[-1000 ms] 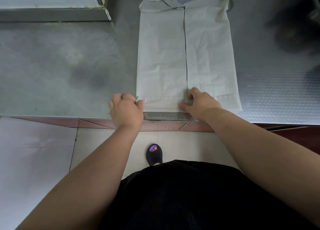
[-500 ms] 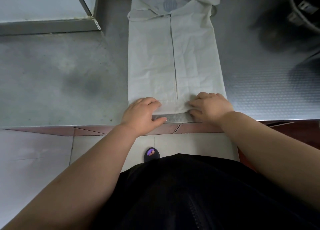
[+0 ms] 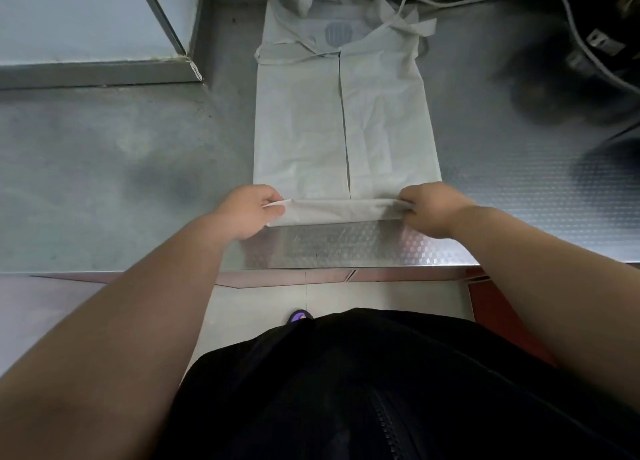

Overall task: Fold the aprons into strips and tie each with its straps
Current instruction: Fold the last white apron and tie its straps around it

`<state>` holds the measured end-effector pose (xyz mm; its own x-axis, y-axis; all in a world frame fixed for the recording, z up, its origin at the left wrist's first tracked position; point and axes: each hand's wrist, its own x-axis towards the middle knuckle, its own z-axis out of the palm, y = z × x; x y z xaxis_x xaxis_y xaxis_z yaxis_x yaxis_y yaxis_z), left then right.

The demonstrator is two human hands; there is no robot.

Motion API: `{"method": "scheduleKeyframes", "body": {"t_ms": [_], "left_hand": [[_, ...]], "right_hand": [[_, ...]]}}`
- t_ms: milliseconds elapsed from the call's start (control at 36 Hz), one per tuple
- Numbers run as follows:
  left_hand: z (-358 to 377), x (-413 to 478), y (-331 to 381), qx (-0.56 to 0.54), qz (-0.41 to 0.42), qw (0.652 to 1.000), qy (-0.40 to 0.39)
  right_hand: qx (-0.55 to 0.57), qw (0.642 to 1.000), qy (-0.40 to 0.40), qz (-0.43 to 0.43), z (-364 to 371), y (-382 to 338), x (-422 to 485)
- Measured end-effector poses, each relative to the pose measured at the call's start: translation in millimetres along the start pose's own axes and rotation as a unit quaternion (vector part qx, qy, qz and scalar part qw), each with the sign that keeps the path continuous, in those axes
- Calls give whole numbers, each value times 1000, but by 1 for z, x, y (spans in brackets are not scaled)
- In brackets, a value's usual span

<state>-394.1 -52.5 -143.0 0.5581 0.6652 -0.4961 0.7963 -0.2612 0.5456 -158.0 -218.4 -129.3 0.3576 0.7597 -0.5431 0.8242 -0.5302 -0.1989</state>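
1. Tabletop (image 3: 332,248): a bare strip of embossed metal lies on the near side of the apron (image 3: 301,124), between its lifted edge and the person.
2. Left hand (image 3: 247,212): it is closed on the apron's near-left corner, pinching the fabric between thumb and curled fingers.
3. Right hand (image 3: 429,208): it is closed on the apron's near-right corner, fingers curled round the fabric.
4. Hem (image 3: 332,210): it is raised off the tabletop between the two hands and turned toward the apron's far end as a short, shallow fold.
5. Apron body: it lies flat and lengthwise on the tabletop, running away from the person. Its two side flaps are folded inward and meet along a centre line (image 3: 344,120).
6. Handling, judged from the creases and the sag at the hem:
   - The fabric appears thin, light and limp, with no stiffness of its own.
   - Hold both near corners and keep the hem taut, or the middle is likely to droop and the fold to skew.
   - The smooth metal under the apron probably gives little friction, so the panel may slide.
7. Straps (image 3: 408,27): they lie loose and crossed at the apron's far end. They look narrow and soft, and are probably best taken near their free ends.
8. Cable (image 3: 568,6): it runs beyond the apron's far-right corner. Contact with the straps cannot be determined.
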Motion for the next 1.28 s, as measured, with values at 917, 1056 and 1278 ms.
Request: {"method": "scheduleKeyframes", "body": {"t_ms": [917,1056,1278], "left_hand": [[33,3,-27,206,212,924,243],[29,-3,-21,225,224,920,230],[27,-8,-8,192,139,966,106]], "right_hand": [[-45,980,157,110,23,9,-10],[-41,992,98,61,25,14,-9],[-40,991,123,36,20,30,0]]}}
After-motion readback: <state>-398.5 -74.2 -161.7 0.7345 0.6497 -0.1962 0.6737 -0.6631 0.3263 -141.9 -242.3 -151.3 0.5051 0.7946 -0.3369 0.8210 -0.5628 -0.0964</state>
